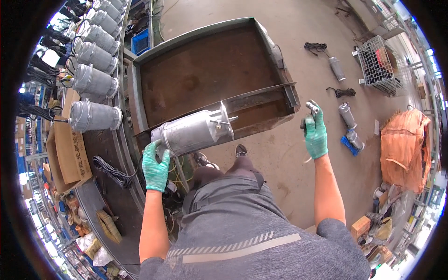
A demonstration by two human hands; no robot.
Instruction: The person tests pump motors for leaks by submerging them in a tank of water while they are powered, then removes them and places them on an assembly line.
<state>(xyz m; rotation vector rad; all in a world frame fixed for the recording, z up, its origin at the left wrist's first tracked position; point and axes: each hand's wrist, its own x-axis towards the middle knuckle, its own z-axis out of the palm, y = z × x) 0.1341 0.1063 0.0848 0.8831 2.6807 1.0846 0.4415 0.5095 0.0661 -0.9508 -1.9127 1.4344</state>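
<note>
Grey metal cylinder (189, 134) lies across rusty tray's (200, 65) near edge. Left hand (155, 165): partly open, touching its left end. Right hand (315, 130): raised, fingers curled; from here I cannot tell whether they grip something small.

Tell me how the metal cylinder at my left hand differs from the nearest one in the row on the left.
The cylinder at your left hand is being touched; the nearest row cylinder is not.
The first shows a thin shaft beyond a flat end disc; the row cylinder shows no such shaft.
The first extends over the near side of the tray; the row cylinder is left of it.
Both have rounded grey metal bodies.
</note>
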